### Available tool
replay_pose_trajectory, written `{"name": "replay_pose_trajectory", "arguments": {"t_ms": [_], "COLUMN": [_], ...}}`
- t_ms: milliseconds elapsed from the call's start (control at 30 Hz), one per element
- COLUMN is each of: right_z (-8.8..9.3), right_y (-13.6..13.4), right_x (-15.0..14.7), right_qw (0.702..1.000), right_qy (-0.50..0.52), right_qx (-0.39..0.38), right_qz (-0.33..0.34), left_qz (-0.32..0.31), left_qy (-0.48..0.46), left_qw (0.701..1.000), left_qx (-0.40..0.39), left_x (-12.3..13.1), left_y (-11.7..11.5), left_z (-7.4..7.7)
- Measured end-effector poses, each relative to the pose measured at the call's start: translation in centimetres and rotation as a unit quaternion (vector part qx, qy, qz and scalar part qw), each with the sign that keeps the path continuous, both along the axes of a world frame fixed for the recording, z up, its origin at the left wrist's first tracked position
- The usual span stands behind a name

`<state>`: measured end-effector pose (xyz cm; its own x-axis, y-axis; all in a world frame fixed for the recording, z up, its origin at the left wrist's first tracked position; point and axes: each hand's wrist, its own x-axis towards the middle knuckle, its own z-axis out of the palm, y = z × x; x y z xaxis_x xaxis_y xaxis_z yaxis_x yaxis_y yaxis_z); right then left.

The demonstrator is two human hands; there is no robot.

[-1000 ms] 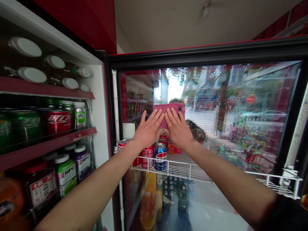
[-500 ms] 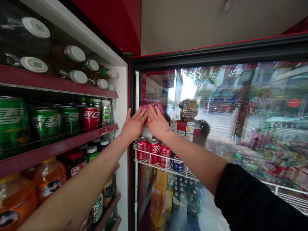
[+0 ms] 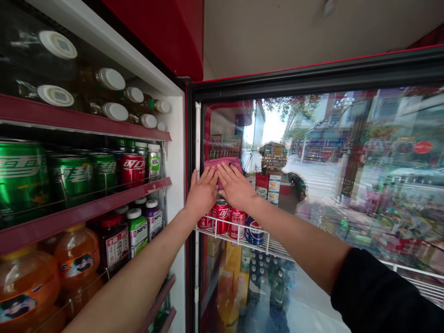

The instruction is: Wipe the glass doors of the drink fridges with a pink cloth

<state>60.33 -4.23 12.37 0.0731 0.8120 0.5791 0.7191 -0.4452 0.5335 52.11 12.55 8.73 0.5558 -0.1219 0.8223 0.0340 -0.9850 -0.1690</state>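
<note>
Both my hands press a pink cloth flat against the inside glass of an open fridge door, near its hinge side. My left hand lies open on the cloth's left part, fingers stretched upward. Beside it, my right hand lies open with fingers spread, touching the left hand. Just below the hands, red cola cans and a blue Pepsi can stand in a white wire door rack.
To the left, the fridge's red shelves hold green cans, a red can, NFC bottles and orange drink bottles. Bottle caps show on the top shelf. The glass reflects a street. More bottles stand lower in the door.
My hands slid the cloth left across the glass toward the hinge side, then a little downward, closer to the cans. The view also turned left.
</note>
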Motion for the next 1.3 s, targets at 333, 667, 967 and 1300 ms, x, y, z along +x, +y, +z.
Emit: {"name": "replay_pose_trajectory", "arguments": {"t_ms": [333, 667, 967, 1300], "right_z": [-1.4, -2.1, -1.3, -0.7], "right_y": [-5.7, 5.3, 0.7, -7.2], "right_x": [-0.7, -3.1, -3.2, -3.4], "right_qw": [0.999, 0.995, 0.994, 0.993], "right_qy": [0.04, 0.084, 0.093, 0.1], "right_qx": [-0.003, -0.029, -0.025, -0.009], "right_qz": [-0.008, -0.044, -0.045, -0.068], "left_qz": [-0.051, 0.004, 0.013, -0.009], "left_qy": [0.02, 0.034, 0.026, 0.029], "left_qw": [0.998, 0.999, 1.0, 1.0], "left_qx": [0.036, 0.02, 0.003, 0.01], "left_x": [-0.2, -1.9, -1.0, -0.1], "left_y": [-2.6, 4.7, 0.3, -6.9], "left_z": [-1.3, -1.6, -1.4, -0.3]}}
